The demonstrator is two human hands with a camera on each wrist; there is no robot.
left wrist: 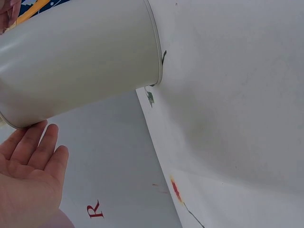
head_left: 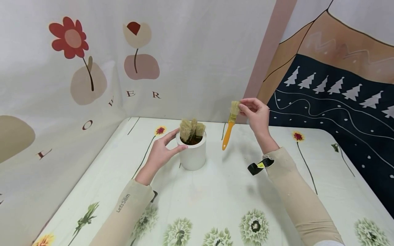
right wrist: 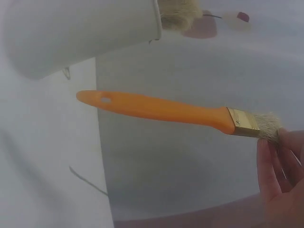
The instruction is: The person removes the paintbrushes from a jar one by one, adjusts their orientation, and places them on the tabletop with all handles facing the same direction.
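We're likely mid-loading: our right hand (head_left: 258,115) pinches an orange-handled, pale-bristled paintbrush (head_left: 227,134), our left hand (head_left: 160,151) grips a white cylindrical container (head_left: 194,158); next probably calls for handle-first lowering.

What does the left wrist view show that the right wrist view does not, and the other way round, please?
Only the left wrist view shows the left hand and the letter R. Only the right wrist view shows the tulip print and the handle hole. Both show the cup, the brush and part of the right hand.
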